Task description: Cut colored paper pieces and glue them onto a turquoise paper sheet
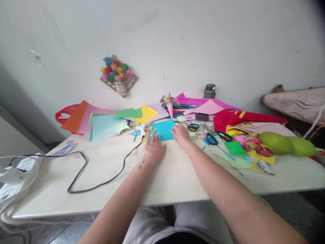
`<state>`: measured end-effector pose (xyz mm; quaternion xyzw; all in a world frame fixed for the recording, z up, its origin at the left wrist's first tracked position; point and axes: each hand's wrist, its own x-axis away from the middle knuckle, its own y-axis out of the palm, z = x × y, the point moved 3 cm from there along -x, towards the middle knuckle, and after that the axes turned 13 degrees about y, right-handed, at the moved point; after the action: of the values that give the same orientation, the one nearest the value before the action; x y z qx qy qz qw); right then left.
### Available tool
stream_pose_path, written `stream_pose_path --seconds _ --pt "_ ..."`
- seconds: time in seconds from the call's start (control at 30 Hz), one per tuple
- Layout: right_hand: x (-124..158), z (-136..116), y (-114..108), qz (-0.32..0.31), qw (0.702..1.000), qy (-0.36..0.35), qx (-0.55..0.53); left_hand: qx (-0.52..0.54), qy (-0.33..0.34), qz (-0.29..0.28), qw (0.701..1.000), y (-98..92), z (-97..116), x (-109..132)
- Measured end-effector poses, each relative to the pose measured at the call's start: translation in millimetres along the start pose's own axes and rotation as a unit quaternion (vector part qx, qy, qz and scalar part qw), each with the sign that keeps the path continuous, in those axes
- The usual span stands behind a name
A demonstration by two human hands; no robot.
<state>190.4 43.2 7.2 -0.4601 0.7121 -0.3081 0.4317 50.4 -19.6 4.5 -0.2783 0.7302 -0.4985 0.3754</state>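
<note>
A blue sheet of paper [164,130] lies on the table in front of me. Spread flat over its lower left corner is my left hand [154,149], open. My right hand [181,134] pinches the sheet's right edge between thumb and fingers. Just left of the paper rests a white glue gun [141,130] with its black cord trailing to the left. Black-handled scissors [193,127] lie right beside my right hand, and a dark blue pair of scissors [212,138] is farther right. Behind the blue sheet stands a pink paper cone [170,109] with small coloured pieces at its top.
Coloured paper sheets [104,127] are piled at the back left. Paper scraps [237,159], red cloth [243,118] and green fruits [276,143] cover the right side. A power strip [24,173] sits at the left edge. A flower craft [117,75] hangs on the wall.
</note>
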Motion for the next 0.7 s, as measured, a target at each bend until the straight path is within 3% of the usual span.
stream_pose_path --seconds 0.07,0.17,0.27,0.4,0.5,0.7 --pt "3 -19 -1 0.002 0.996 -0.014 -0.087 -0.002 0.000 0.005 1.000 0.1 1 -1" --pt "6 -44 14 -0.107 0.975 0.006 -0.196 0.000 -0.011 0.010 1.000 0.3 -2 -1" --pt "7 -54 34 -0.190 0.960 0.046 -0.199 0.021 -0.037 -0.012 0.999 -2.1 -19 2" --pt "7 -52 45 -0.203 0.963 0.014 -0.176 -0.015 -0.110 0.034 0.993 -17.7 -61 14" --pt "9 -50 45 -0.201 0.968 -0.021 -0.149 -0.025 -0.134 0.064 0.989 -23.5 -81 24" --pt "12 -51 39 -0.193 0.974 -0.041 -0.113 -0.011 -0.088 0.079 0.993 -10.6 -72 23"
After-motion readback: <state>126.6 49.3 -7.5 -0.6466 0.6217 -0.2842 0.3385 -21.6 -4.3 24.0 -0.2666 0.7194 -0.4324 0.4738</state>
